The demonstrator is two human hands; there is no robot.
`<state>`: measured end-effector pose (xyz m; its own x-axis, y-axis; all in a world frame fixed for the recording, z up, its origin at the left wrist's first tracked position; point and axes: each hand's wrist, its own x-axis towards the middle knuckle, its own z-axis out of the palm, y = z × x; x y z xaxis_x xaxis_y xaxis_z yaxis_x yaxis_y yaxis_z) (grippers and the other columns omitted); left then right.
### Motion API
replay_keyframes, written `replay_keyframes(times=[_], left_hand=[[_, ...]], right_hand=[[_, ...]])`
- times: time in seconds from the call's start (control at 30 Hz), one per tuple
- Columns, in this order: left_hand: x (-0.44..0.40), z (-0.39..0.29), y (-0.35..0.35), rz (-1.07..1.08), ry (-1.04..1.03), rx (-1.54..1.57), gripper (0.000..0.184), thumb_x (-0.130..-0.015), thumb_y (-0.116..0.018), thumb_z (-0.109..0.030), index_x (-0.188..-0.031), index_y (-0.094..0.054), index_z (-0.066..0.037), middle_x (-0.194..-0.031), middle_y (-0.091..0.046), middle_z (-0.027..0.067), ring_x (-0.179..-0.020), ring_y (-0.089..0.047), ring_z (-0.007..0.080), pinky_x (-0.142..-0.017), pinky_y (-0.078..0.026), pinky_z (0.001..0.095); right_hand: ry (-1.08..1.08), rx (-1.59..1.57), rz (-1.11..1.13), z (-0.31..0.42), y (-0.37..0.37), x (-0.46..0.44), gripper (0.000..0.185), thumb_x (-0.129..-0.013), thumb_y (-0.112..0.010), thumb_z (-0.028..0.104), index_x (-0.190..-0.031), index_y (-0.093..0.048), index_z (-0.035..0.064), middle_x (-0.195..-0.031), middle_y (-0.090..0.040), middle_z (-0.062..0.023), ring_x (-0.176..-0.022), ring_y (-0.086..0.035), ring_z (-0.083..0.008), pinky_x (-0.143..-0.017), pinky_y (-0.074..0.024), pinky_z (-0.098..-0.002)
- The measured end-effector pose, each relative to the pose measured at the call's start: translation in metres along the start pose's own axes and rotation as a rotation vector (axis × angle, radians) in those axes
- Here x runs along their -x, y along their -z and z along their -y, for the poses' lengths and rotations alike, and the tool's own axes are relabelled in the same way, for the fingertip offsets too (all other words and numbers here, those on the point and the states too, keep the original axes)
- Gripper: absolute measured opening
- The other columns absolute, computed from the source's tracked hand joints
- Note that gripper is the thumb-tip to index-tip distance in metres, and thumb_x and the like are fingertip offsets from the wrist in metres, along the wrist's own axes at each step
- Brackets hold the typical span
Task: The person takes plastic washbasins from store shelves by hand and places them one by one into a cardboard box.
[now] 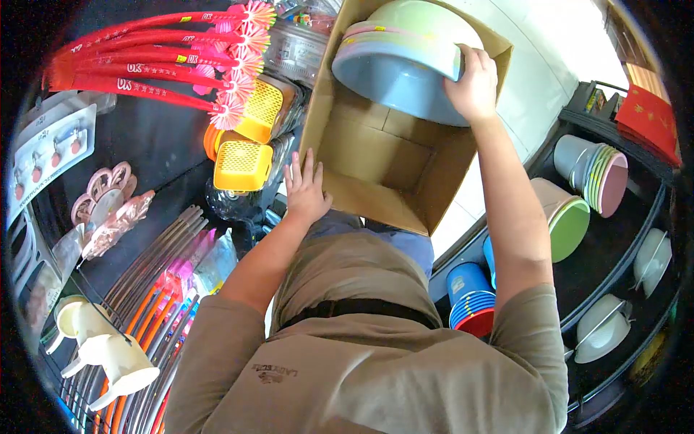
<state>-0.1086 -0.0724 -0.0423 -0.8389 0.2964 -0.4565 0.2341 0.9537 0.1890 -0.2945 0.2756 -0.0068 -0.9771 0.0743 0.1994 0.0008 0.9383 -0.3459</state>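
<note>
A stack of plastic basins (405, 76) leans at the far end of an open cardboard box (376, 148); a pale green one is uppermost and a light blue one faces me. My right hand (473, 83) grips the basins' rim on the right, fingers curled over the edge. My left hand (307, 192) lies against the box's left wall near its close corner, fingers spread, holding nothing. The near part of the box shows its bare cardboard bottom.
Left of me hang red-handled brushes (166, 58), yellow baskets (244, 166) and white funnel-like items (108, 354). On the right, black shelves (614, 249) carry stacked buckets (593, 170) and white bowl-like items (603, 329). Pale floor tiles (528, 87) lie beyond the box.
</note>
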Motion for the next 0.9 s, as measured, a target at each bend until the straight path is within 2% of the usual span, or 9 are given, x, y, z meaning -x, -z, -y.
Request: replay_keyframes(times=[0.17, 0.43, 0.5, 0.53, 0.6, 0.7, 0.73, 0.83, 0.9], left_hand=[[0.0, 0.002, 0.002, 0.009, 0.005, 0.025, 0.067, -0.068, -0.064, -0.026, -0.13, -0.05, -0.002, -0.153, -0.014, 0.0164, -0.141, -0.002, 0.0399, -0.112, -0.006, 0.0546], [-0.001, 0.0, -0.001, -0.01, -0.015, 0.044, 0.065, -0.068, -0.064, -0.025, -0.127, -0.052, -0.002, -0.152, -0.015, 0.0166, -0.141, -0.002, 0.0406, -0.112, -0.006, 0.0555], [-0.001, -0.001, -0.003, -0.005, -0.009, -0.015, 0.068, -0.067, -0.067, -0.03, -0.129, -0.052, -0.005, -0.153, -0.014, 0.0163, -0.14, -0.002, 0.0431, -0.112, -0.006, 0.0552], [-0.001, -0.001, -0.004, -0.005, -0.013, -0.016, 0.068, -0.067, -0.067, -0.03, -0.129, -0.052, -0.005, -0.153, -0.014, 0.0163, -0.14, -0.002, 0.0431, -0.112, -0.006, 0.0552], [0.0, -0.002, -0.004, -0.007, -0.014, -0.014, 0.07, -0.067, -0.066, -0.03, -0.13, -0.05, -0.003, -0.152, -0.015, 0.0171, -0.14, -0.003, 0.0437, -0.112, -0.007, 0.0551], [0.0, -0.005, 0.003, -0.052, 0.008, 0.073, 0.075, -0.066, -0.065, -0.022, -0.134, -0.043, 0.001, -0.151, -0.016, 0.0189, -0.141, -0.005, 0.0403, -0.112, -0.009, 0.0542], [0.0, -0.006, 0.004, -0.058, 0.005, 0.076, 0.075, -0.066, -0.065, -0.022, -0.134, -0.043, 0.001, -0.151, -0.016, 0.0189, -0.141, -0.005, 0.0403, -0.112, -0.009, 0.0542], [0.002, -0.004, 0.002, -0.159, 0.027, 0.163, 0.085, -0.063, -0.068, -0.015, -0.139, -0.032, 0.001, -0.15, -0.018, 0.0212, -0.141, -0.01, 0.0393, -0.113, -0.014, 0.0512], [0.003, 0.001, -0.004, -0.305, 0.007, 0.273, 0.089, -0.062, -0.07, -0.008, -0.139, -0.025, 0.001, -0.147, -0.021, 0.0235, -0.137, -0.02, 0.042, -0.111, -0.023, 0.0469]], right_hand=[[-0.065, 0.065, 0.098, -0.009, -0.014, -0.02, 0.059, -0.065, -0.071, 0.018, -0.122, -0.054, 0.0134, -0.116, -0.056, -0.0124, -0.109, -0.051, -0.0326, -0.094, -0.0428, -0.0435], [-0.128, 0.123, 0.089, -0.016, -0.022, -0.035, 0.057, -0.068, -0.072, 0.026, -0.121, -0.055, 0.0141, -0.117, -0.056, -0.013, -0.109, -0.053, -0.0337, -0.094, -0.0438, -0.0438], [-0.224, 0.135, 0.152, -0.013, -0.019, -0.032, 0.064, -0.069, -0.072, 0.029, -0.127, -0.049, 0.0147, -0.126, -0.051, -0.0152, -0.117, -0.047, -0.0347, -0.1, -0.0378, -0.0427], [-0.227, 0.136, 0.15, -0.012, -0.016, -0.028, 0.064, -0.069, -0.072, 0.029, -0.127, -0.049, 0.0147, -0.126, -0.051, -0.0152, -0.117, -0.047, -0.0347, -0.1, -0.0378, -0.0427], [-0.161, 0.151, 0.055, -0.005, -0.002, -0.012, 0.078, -0.066, -0.076, 0.029, -0.134, -0.041, 0.0124, -0.132, -0.044, -0.0183, -0.123, -0.041, -0.0365, -0.103, -0.0344, -0.0431], [-0.213, 0.012, 0.018, -0.012, 0.012, 0.035, 0.091, -0.063, -0.079, 0.028, -0.139, -0.032, 0.008, -0.134, -0.04, -0.0222, -0.126, -0.036, -0.0385, -0.105, -0.0317, -0.0435], [-0.282, 0.002, 0.019, -0.018, 0.012, 0.058, 0.093, -0.063, -0.077, 0.029, -0.139, -0.031, 0.0059, -0.134, -0.038, -0.0275, -0.127, -0.036, -0.0405, -0.107, -0.0294, -0.0467], [-0.585, -0.019, 0.054, -0.026, 0.005, 0.15, 0.096, -0.067, -0.079, 0.029, -0.139, -0.025, -0.0043, -0.136, -0.034, -0.0292, -0.128, -0.033, -0.0424, -0.108, -0.0276, -0.045], [-0.772, -0.156, 0.177, -0.03, -0.006, 0.228, 0.097, -0.07, -0.077, 0.026, -0.141, -0.019, -0.0042, -0.141, -0.027, -0.0291, -0.133, -0.027, -0.0404, -0.11, -0.0246, -0.043]])
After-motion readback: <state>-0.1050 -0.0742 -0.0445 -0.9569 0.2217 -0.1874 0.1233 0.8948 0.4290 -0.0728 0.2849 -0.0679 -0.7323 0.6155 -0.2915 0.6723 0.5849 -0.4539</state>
